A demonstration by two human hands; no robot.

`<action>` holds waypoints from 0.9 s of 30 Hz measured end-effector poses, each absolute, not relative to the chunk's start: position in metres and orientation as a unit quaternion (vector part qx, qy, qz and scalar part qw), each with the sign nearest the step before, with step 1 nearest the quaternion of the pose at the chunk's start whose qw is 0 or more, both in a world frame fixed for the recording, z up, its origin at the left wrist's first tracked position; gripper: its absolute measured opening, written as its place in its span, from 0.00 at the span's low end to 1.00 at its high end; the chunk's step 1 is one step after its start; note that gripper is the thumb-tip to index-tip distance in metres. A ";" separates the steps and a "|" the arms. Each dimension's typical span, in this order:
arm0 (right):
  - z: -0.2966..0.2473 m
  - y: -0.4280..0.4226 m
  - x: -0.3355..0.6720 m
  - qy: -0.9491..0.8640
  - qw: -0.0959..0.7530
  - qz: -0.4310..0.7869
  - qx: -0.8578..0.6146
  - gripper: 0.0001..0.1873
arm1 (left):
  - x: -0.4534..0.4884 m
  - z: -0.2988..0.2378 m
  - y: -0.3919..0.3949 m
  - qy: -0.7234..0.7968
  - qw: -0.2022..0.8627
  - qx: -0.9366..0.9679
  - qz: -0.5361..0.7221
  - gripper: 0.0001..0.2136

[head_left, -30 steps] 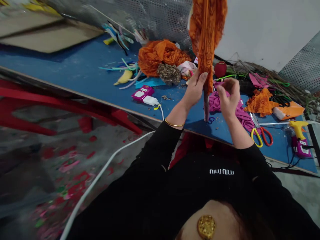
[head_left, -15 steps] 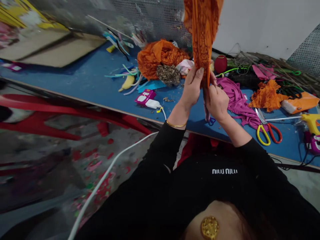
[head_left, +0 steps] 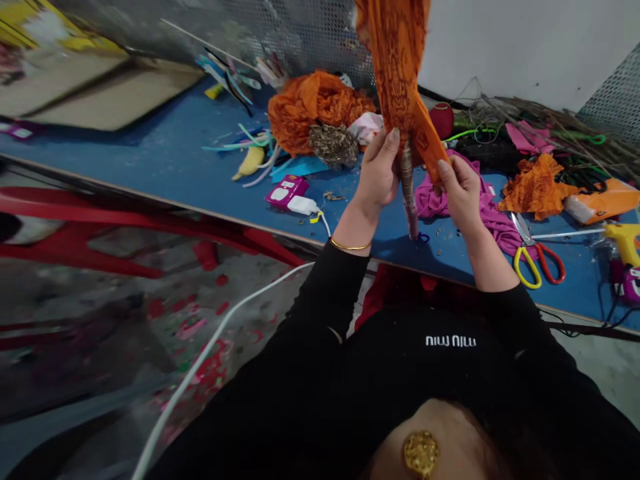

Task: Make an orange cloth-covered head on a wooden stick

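Observation:
Upright above the table stands a thin brownish stick (head_left: pixel 409 190), its lower part bare of orange cloth. Dark-patterned orange cloth (head_left: pixel 400 73) covers it higher up and runs out of the top of the view. My left hand (head_left: pixel 381 168) is closed round the stick at the cloth's lower edge, thumb on top. A loose strip of the same cloth slants down to the right, its end pinched between the thumb and fingers of my right hand (head_left: pixel 461 188). Behind the stick lies magenta cloth (head_left: pixel 493 217).
A bundled orange cloth (head_left: pixel 315 107) and a fibrous brown clump (head_left: pixel 334 145) lie at the back. Scissors (head_left: pixel 533 257) and a yellow glue gun (head_left: pixel 623 240) are on the right. A purple-and-white power strip (head_left: pixel 287 193) sits left, and twigs (head_left: pixel 545 120) line the back right.
My right hand has moved right, away from the stick, drawing a strip of orange cloth out with it. More of the stick now shows below my left hand, which keeps its hold.

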State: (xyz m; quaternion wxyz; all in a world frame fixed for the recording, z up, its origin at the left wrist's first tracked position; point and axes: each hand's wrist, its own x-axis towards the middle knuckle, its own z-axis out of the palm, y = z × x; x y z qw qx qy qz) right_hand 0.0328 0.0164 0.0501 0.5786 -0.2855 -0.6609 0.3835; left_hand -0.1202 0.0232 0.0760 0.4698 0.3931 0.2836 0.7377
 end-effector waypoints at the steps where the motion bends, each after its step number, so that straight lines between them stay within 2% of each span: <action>1: 0.051 0.019 0.035 -0.654 0.584 0.386 -0.285 0.28 | -0.123 0.074 0.025 0.278 0.475 0.388 0.739 0.05; 7: 0.050 0.022 0.037 -0.662 0.600 0.315 -0.321 0.27 | -0.122 0.079 0.022 0.288 0.492 0.374 0.732 0.15; 12: 0.050 0.011 0.044 -0.703 0.591 0.103 -0.382 0.25 | -0.118 0.079 0.023 0.345 0.443 0.407 0.720 0.06; 13: 0.050 0.008 0.045 -0.712 0.581 0.057 -0.390 0.24 | -0.116 0.078 0.024 0.342 0.440 0.420 0.717 0.07; 17: 0.050 -0.004 0.042 -0.761 0.516 -0.090 -0.384 0.22 | -0.108 0.078 0.020 0.299 0.470 0.450 0.699 0.13; 21: 0.054 -0.009 0.026 -0.816 0.437 -0.189 -0.328 0.20 | -0.103 0.083 0.016 0.283 0.488 0.454 0.689 0.12; 27: 0.061 -0.008 0.003 -0.841 0.333 -0.217 -0.367 0.21 | -0.123 0.091 0.019 0.267 0.468 0.542 0.645 0.11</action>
